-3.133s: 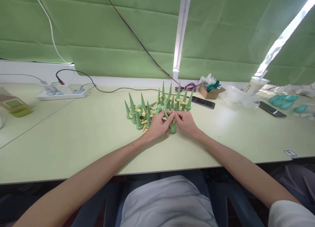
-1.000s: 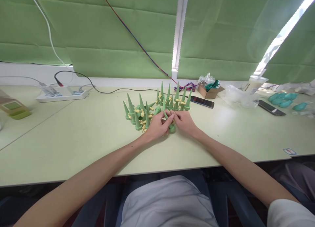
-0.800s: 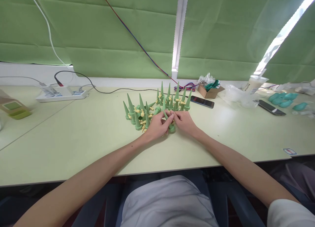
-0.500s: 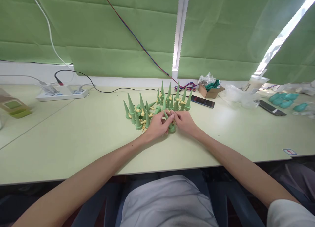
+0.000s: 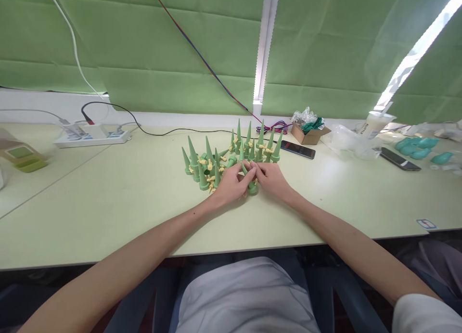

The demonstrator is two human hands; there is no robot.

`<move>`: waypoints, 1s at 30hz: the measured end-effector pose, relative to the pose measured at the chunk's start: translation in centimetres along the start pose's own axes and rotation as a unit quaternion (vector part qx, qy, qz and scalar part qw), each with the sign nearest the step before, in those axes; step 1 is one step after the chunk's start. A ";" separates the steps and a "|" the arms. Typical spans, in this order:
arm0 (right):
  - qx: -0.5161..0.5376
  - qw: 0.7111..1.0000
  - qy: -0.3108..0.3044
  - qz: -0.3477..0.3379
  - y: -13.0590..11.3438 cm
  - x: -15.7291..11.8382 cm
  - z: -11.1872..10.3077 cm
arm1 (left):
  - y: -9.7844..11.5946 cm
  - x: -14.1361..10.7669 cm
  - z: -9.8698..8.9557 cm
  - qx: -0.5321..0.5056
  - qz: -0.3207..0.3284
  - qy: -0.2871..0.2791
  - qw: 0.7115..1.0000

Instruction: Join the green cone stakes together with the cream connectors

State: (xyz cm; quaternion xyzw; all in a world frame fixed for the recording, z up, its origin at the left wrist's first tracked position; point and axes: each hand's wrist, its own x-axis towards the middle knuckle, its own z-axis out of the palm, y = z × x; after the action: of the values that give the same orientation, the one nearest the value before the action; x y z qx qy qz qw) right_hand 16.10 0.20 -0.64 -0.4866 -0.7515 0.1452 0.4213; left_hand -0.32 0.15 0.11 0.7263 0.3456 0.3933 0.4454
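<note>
Green, the held spike [image 5: 252,188] sat grasped in the left hand [image 5: 232,184], base toward the table's [image 5: 108,212] near edge, tip slanting away leftward; the right hand [image 5: 273,180] touched its other side, any pinch hidden. Similar spikes [image 5: 202,179] stood farther toward the far edge. Since half a second earlier, the pose had barely changed.

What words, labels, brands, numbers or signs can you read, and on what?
"ALITTLE", apparently, sideways on the white cup.
Sticker near the right front edge: red mark, too small to read.
Container at far left: too blurred.
Power strip: nothing legible.
</note>
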 end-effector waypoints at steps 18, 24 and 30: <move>0.040 0.990 0.119 0.064 -0.4 -0.4 1.1 | -0.8 0.1 0.5 -0.023 -0.004 -0.039 0.999; 0.060 0.989 0.120 0.061 -0.2 -0.3 1.2 | -0.5 0.1 0.4 -0.026 -0.007 -0.021 0.999; 0.093 0.987 0.118 0.061 -0.4 -0.2 1.4 | -0.5 0.3 0.3 -0.020 -0.001 0.017 1.000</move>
State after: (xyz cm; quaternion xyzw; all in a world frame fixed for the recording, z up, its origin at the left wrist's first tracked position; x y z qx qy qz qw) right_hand 14.80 0.09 -1.37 -0.5034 -0.6488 0.1815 0.5410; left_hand 0.03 0.48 -0.34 0.7098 0.3461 0.4123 0.4543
